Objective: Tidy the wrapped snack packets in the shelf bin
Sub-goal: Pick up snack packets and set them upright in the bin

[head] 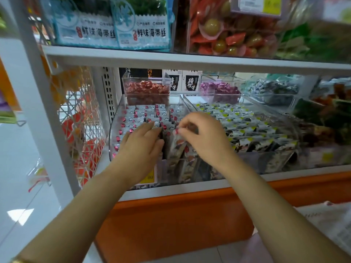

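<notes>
A clear plastic shelf bin holds rows of grey-and-white wrapped snack packets with red dots. My left hand rests flat on the packets at the bin's front left, fingers straight and pointing right. My right hand hovers over the bin's right part and pinches one packet by its top edge between thumb and fingertips. That packet stands tilted among loose packets at the bin's front.
A second clear bin of packets with yellow-green corners sits to the right. Behind stand small clear boxes of red and purple sweets. A white shelf board hangs close above. A white wire basket is at left.
</notes>
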{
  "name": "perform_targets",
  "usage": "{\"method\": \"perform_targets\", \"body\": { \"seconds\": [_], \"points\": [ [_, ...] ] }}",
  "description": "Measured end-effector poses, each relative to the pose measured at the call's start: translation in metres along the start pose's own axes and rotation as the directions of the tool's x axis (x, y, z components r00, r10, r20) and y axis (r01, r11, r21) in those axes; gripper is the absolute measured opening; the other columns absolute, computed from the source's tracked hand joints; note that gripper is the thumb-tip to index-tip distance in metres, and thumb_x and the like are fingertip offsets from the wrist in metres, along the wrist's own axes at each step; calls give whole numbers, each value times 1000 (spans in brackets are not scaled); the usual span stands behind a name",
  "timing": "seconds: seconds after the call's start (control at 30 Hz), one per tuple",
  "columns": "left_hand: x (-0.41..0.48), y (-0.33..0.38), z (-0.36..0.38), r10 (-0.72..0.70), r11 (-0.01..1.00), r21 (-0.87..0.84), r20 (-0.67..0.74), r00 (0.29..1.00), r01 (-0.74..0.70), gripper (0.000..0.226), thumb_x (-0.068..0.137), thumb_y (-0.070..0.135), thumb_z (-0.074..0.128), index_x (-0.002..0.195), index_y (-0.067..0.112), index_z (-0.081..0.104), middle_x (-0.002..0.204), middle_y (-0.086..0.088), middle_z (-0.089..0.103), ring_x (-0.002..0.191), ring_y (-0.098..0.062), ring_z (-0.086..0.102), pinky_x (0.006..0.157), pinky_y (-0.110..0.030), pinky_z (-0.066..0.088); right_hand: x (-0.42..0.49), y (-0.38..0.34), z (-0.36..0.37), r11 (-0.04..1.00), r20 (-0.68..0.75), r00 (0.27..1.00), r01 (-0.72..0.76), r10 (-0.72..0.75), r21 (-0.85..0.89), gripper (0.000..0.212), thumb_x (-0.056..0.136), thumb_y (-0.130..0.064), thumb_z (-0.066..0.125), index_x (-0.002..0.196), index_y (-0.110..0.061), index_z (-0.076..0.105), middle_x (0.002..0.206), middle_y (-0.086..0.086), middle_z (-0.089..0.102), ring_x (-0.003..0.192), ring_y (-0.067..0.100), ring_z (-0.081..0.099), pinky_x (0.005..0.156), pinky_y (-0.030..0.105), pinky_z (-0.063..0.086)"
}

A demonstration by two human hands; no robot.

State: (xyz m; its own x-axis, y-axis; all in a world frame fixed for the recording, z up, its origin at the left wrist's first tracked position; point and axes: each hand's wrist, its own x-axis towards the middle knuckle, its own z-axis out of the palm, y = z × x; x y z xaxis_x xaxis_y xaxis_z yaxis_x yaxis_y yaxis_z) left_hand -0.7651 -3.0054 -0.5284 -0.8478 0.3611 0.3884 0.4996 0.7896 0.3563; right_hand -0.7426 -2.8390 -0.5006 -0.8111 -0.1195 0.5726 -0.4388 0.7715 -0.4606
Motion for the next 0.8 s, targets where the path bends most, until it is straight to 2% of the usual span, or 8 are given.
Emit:
{"method": "perform_targets", "body": {
  "seconds": [0.1, 0.17, 0.23, 0.33, 0.4, 0.5, 0.67, 0.8],
  "points": [
    [-3, 4, -11, -2, 982, -186, -118, 993, -21, 48, 93, 31, 49, 139, 20, 41, 149, 2, 34, 137, -15, 28, 108, -26, 23, -6, -1, -13, 984, -268, 962, -13, 61, 177, 10, 90, -9, 58, 82, -16, 57, 77, -11, 54, 73, 3, 54, 67, 12, 44],
    [-6, 7, -16, -9, 969, -247, -131, 991, -24, 53, 87, 38, 56, 137, 25, 43, 141, 7, 42, 126, -12, 39, 99, -24, 31, -8, 2, -18, 957, -367, 919, -33, 142, 288, 11, 92, -10, 56, 82, -16, 56, 78, -1, 59, 73, 15, 59, 68, 25, 51],
    [-7, 10, -20, -38, 934, -358, -87, 995, 4, 55, 82, 42, 57, 134, 29, 46, 125, 11, 52, 108, -7, 52, 88, -21, 43, -9, 5, -20, 906, -375, 895, -71, 242, 417, 13, 93, -10, 54, 81, -15, 56, 80, 7, 61, 71, 19, 62, 64, 35, 55],
    [-7, 12, -22, -78, 847, -531, -65, 995, 31, 36, 85, 35, 56, 121, 31, 56, 93, 9, 62, 73, 6, 59, 58, -8, 45, -10, 8, -16, 748, -276, 871, -143, 406, 648, 12, 93, -8, 53, 83, -8, 59, 74, 4, 61, 57, 7, 61, 54, 24, 53],
    [-5, 12, -23, -153, 760, -646, -68, 986, 73, 19, 88, 28, 55, 106, 29, 62, 77, 3, 65, 59, 5, 57, 48, -7, 43, -9, 10, -11, 604, -182, 855, -178, 486, 777, 13, 93, -8, 53, 82, -6, 60, 70, 4, 62, 52, 7, 60, 51, 21, 51],
    [-1, 8, -25, -285, 490, -849, 58, 957, 198, 17, 90, 26, 53, 97, 19, 67, 68, 5, 68, 58, -3, 60, 50, -13, 48, -8, 13, -7, 439, -48, 868, -201, 494, 876, 12, 89, -10, 58, 79, -8, 63, 68, 4, 63, 53, 11, 59, 50, 21, 50],
    [5, 5, -26, -385, 107, -962, 195, 902, 253, 29, 92, 21, 52, 71, 12, 70, 61, -3, 62, 53, -8, 58, 49, -17, 50, -6, 16, -2, 223, 135, 887, -255, 442, 941, 13, 69, -17, 64, 74, -8, 70, 74, 5, 69, 57, 11, 63, 52, 21, 53],
    [8, 3, -23, -436, -42, -974, 218, 873, 222, 17, 93, 15, 52, 83, 6, 62, 62, -3, 62, 52, -7, 59, 48, -16, 49, -6, 20, 1, 82, 218, 863, -284, 455, 955, 10, 69, -12, 63, 74, -5, 69, 78, 9, 72, 58, 12, 65, 53, 21, 54]
  ]
}}
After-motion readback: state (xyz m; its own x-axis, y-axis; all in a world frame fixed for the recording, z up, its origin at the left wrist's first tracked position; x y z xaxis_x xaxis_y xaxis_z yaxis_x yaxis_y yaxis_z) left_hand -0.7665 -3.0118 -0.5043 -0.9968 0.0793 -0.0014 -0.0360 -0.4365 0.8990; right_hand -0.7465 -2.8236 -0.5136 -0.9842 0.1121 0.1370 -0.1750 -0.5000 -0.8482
